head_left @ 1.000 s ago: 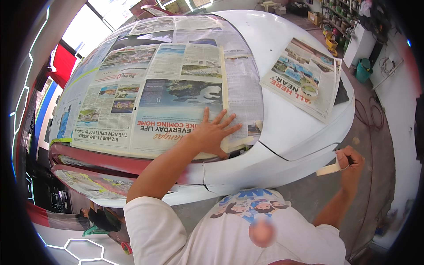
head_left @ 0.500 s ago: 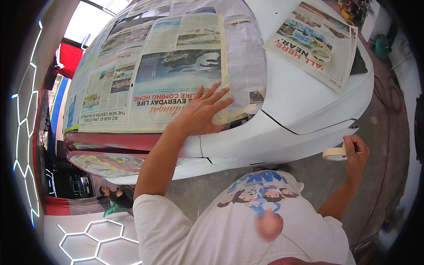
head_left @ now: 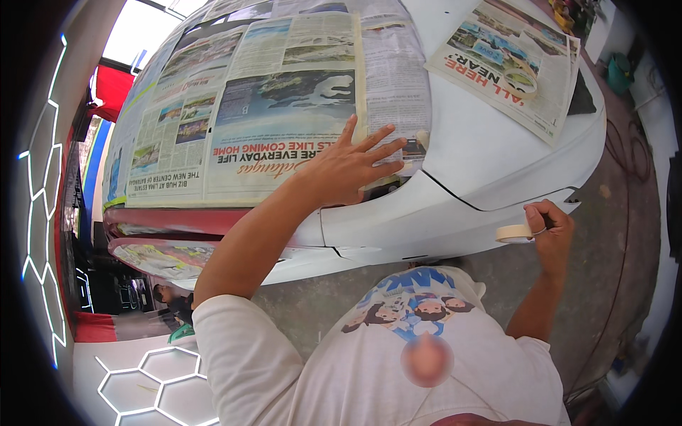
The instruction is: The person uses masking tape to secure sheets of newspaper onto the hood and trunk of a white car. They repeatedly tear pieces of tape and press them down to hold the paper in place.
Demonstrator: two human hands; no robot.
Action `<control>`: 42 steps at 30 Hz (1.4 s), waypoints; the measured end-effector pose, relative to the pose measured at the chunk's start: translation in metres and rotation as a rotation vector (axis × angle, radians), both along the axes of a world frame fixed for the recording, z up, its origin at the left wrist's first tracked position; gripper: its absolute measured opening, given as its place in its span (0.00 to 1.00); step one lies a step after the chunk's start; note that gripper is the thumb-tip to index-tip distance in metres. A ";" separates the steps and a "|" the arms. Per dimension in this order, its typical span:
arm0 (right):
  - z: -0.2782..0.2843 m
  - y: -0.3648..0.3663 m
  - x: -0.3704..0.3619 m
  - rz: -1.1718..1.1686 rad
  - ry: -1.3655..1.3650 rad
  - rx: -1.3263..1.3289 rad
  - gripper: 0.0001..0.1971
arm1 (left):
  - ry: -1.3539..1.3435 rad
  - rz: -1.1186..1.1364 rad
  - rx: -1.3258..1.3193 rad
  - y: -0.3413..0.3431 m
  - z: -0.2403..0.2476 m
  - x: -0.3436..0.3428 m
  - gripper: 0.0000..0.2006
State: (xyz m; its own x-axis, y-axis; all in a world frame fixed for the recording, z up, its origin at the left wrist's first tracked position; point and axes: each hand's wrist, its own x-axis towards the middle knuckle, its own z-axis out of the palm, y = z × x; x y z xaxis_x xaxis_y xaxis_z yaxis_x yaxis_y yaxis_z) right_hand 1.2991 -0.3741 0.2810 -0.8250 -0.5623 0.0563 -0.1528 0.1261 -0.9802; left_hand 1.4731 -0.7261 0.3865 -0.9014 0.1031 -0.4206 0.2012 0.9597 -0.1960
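My left hand [head_left: 355, 167] lies with fingers spread over newspaper sheets [head_left: 284, 99] that cover the glass of a car. Its fingertips reach past a strip of pale tape [head_left: 360, 78] onto the sheet beside it. Near the palm, a small dark gap [head_left: 383, 189] shows at the lower edge of the paper. My right hand [head_left: 553, 231] is closed on a roll of masking tape [head_left: 513, 233], held in the air beside the white car body [head_left: 476, 177]. How the fingers sit in the roll's core is partly hidden.
Loose newspaper sheets [head_left: 497, 64] rest on the white panel to the right, with another tape ring [head_left: 524, 82] on them. A red panel [head_left: 192, 219] runs below the covered glass. A hose [head_left: 629, 153] lies on the floor. A person [head_left: 174, 302] is in the background at left.
My left hand has slid right across the newspaper, over the tape strip. My right hand, with the tape roll, has moved left and slightly up.
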 end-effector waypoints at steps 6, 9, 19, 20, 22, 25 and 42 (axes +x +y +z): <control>-0.008 -0.005 0.009 0.046 -0.031 0.017 0.09 | -0.164 -0.125 -0.076 0.005 0.001 -0.022 0.47; -0.007 -0.010 0.017 0.077 -0.060 0.018 0.08 | -0.197 -0.116 -0.030 0.000 0.007 -0.026 0.47; -0.028 -0.001 0.021 0.016 -0.122 -0.025 0.08 | 0.751 1.301 1.161 0.038 0.016 0.062 0.20; -0.026 -0.001 0.019 0.015 -0.103 -0.015 0.08 | 0.630 1.477 1.382 0.052 0.015 0.067 0.21; -0.021 -0.002 0.012 0.036 -0.070 -0.001 0.08 | 0.458 1.745 1.689 0.087 0.013 0.077 0.25; -0.021 -0.006 0.006 0.062 -0.107 -0.013 0.08 | 0.445 1.812 2.031 0.105 0.007 0.079 0.26; -0.040 -0.043 -0.040 0.275 -0.330 0.020 0.08 | 0.983 1.590 2.845 0.117 -0.008 0.039 0.23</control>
State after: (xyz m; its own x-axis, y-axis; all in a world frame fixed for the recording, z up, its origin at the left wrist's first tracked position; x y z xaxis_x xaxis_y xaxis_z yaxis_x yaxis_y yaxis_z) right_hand 1.2595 -0.4175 0.2409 -0.6161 -0.7624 -0.1980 0.1375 0.1434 -0.9801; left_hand 1.5124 -0.6095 0.3788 -0.5969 -0.6037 -0.5283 0.5182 -0.7929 0.3206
